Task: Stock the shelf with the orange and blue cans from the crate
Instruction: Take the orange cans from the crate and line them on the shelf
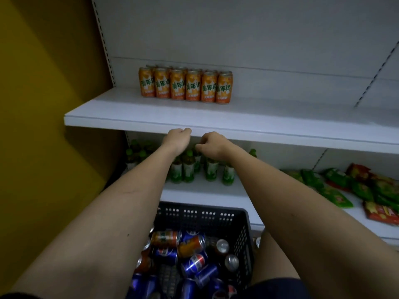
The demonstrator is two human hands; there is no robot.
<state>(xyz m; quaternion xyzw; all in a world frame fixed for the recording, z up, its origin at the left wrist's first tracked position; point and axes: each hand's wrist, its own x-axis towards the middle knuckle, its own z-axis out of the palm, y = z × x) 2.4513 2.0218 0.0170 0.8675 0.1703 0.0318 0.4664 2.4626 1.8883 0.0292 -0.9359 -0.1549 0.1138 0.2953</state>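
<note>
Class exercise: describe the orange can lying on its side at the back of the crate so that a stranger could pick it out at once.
Start at the dark plastic crate on the floor below the white shelf. Look among the jumbled cans near its far wall. The orange can lies on its side, top end pointing right, at the far left of the pile; unlike the blue cans around it, it is orange with green lettering.

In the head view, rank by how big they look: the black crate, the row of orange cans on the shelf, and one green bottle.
1. black crate, though nearness to the camera enlarges it
2. row of orange cans
3. green bottle
</note>
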